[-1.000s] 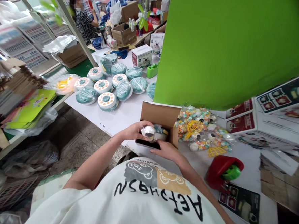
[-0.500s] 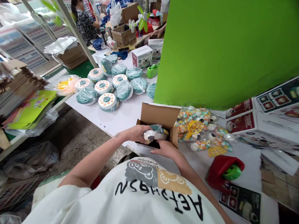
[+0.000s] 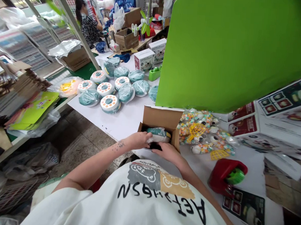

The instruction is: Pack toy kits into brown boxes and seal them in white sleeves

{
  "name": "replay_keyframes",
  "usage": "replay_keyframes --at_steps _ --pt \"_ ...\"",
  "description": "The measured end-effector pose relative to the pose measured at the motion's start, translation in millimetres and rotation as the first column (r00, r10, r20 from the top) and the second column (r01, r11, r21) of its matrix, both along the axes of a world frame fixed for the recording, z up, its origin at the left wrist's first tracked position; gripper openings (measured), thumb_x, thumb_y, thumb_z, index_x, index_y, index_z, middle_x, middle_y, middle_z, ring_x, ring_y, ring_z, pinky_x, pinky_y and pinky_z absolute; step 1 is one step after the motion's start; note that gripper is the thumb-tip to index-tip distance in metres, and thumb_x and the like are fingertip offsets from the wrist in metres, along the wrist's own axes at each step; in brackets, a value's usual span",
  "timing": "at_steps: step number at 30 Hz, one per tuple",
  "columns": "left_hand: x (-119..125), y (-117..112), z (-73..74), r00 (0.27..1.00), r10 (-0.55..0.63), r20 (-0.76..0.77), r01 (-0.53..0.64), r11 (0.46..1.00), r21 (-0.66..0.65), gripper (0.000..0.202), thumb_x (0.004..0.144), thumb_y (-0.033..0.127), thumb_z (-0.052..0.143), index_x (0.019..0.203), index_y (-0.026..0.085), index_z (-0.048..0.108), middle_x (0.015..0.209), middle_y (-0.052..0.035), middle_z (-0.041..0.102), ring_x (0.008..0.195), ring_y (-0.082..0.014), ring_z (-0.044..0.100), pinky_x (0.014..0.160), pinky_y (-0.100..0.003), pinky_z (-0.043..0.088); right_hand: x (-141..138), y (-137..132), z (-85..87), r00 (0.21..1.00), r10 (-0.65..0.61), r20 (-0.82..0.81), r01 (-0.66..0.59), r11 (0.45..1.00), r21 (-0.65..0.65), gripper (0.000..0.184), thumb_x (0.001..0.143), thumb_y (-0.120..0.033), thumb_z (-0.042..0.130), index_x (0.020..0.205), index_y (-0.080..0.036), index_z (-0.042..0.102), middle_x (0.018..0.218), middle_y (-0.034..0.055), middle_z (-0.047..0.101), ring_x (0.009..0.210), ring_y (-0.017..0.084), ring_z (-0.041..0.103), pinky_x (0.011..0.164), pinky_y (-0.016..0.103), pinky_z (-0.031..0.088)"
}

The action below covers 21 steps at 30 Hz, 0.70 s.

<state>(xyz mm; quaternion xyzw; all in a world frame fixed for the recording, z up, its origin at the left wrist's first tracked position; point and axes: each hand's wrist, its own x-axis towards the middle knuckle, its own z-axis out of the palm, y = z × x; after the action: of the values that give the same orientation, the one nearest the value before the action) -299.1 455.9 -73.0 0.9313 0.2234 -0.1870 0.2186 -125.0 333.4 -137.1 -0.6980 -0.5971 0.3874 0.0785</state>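
An upright cardboard box [image 3: 162, 117] stands at the table's near edge with its back flap raised. Inside it lies a teal and white round toy [image 3: 157, 133] in clear plastic. My left hand [image 3: 140, 139] is at the box's left side, fingers pinched on a small plastic-wrapped white piece [image 3: 151, 139] beside the toy. My right hand [image 3: 167, 151] grips the near right side of the box, fingertips over its edge and partly hidden inside. Right of the box lie bagged small white and orange figures [image 3: 197, 129] with yellow nets [image 3: 218, 154].
Several wrapped teal toys [image 3: 126, 92] are spread at the left. A tall green panel [image 3: 220, 52] rises behind the box. A red tape dispenser [image 3: 220, 174] and printed boxes [image 3: 264, 129] stand at the right. Stacked cardboard [image 3: 19, 87] is far left; a person [image 3: 88, 25] works behind.
The small wrapped white piece in my left hand has gone lower into the box, beside the teal toy, and is now mostly covered. My right hand stays at the box's near side.
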Motion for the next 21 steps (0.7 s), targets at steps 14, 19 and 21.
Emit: replay_keyframes --at_steps 14,19,21 --pt "1 3 -8.9 0.976 -0.216 -0.006 0.213 0.955 0.206 0.044 0.084 0.001 0.05 0.125 0.015 0.053 0.11 -0.0111 0.059 0.087 -0.022 0.066 0.071 -0.03 0.051 6 44 -10.5 0.841 0.055 0.539 -0.174 0.969 0.173 0.07 0.072 -0.014 0.068 0.137 -0.009 0.041 0.125 0.0179 0.055 0.11 0.031 0.053 0.094 0.041 0.042" --pt "-3 2 -8.6 0.964 -0.265 0.014 0.261 0.958 0.114 0.052 0.077 0.013 0.069 0.126 0.017 0.052 0.115 -0.0115 0.058 0.086 -0.0239 0.067 0.067 -0.031 0.052 16 32 -12.2 0.89 0.129 0.437 -0.282 0.91 0.305 0.068 0.071 -0.027 0.067 0.136 -0.017 0.047 0.126 0.013 0.053 0.115 0.032 0.046 0.1 0.045 0.035" --pt "-2 -1 -10.0 0.969 -0.245 0.014 0.241 0.961 0.137 0.047 0.08 0.011 0.064 0.125 0.018 0.052 0.114 -0.0118 0.059 0.085 -0.0229 0.067 0.067 -0.03 0.052 17 28 -12.3 0.901 0.119 0.417 -0.284 0.89 0.358 0.065 0.073 -0.026 0.065 0.136 -0.02 0.049 0.13 0.0126 0.051 0.117 0.031 0.044 0.101 0.044 0.033"
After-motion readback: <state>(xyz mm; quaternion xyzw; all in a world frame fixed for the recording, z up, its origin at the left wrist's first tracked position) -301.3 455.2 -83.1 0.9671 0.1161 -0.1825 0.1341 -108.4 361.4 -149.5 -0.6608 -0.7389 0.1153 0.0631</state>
